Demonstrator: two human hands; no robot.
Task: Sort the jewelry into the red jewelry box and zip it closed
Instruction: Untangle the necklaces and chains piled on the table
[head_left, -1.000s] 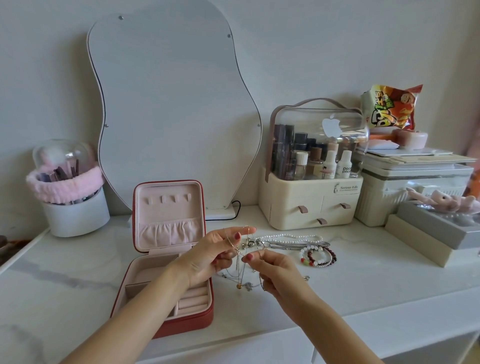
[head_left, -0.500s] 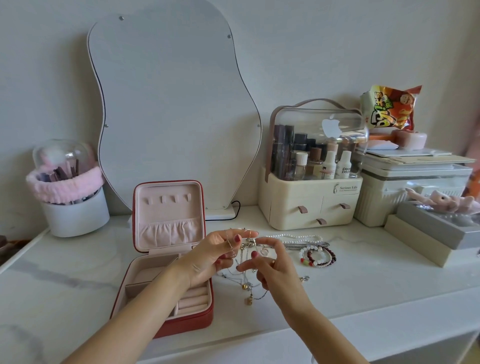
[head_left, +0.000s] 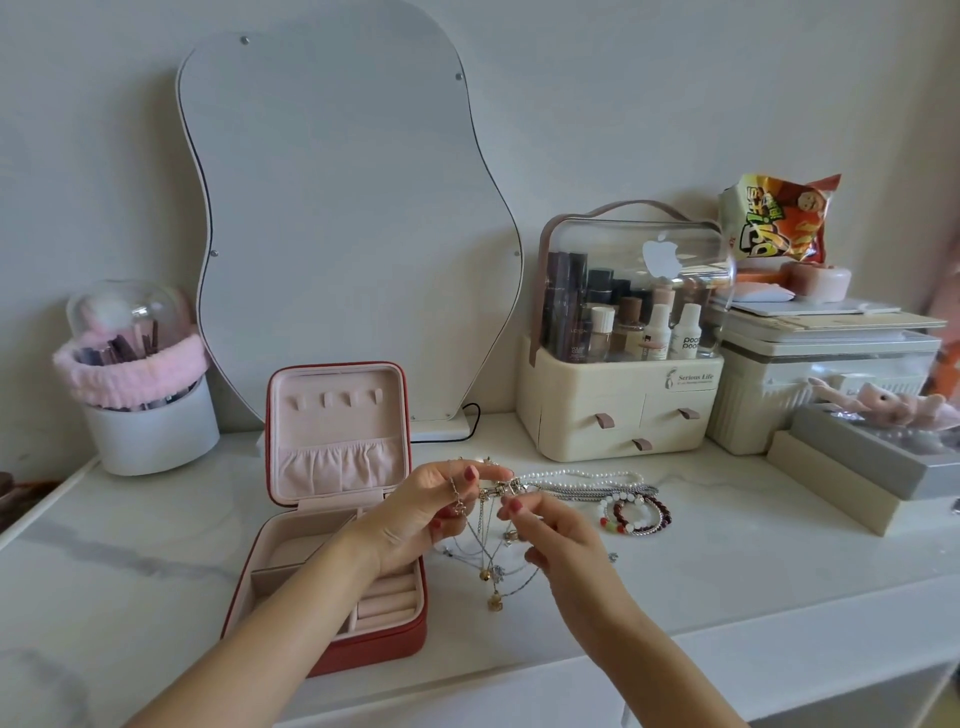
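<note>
While the red jewelry box (head_left: 332, 525) lies open at lower centre-left of the frame, lid upright and pink-lined, both hands meet just to its right above the white table (head_left: 727, 561). Left hand (head_left: 421, 514) has its grip pinched on a tangle of thin chain necklaces (head_left: 491, 556) (pendants dangle beneath, close to the tabletop), and right hand (head_left: 556, 535) pinches the same tangle from the other side. Right of the hands, a pearl strand (head_left: 582, 475) and beaded bracelets (head_left: 636, 514) lie on the table. Behind stand a wavy mirror (head_left: 353, 234) and a cosmetics organizer (head_left: 623, 395).
</note>
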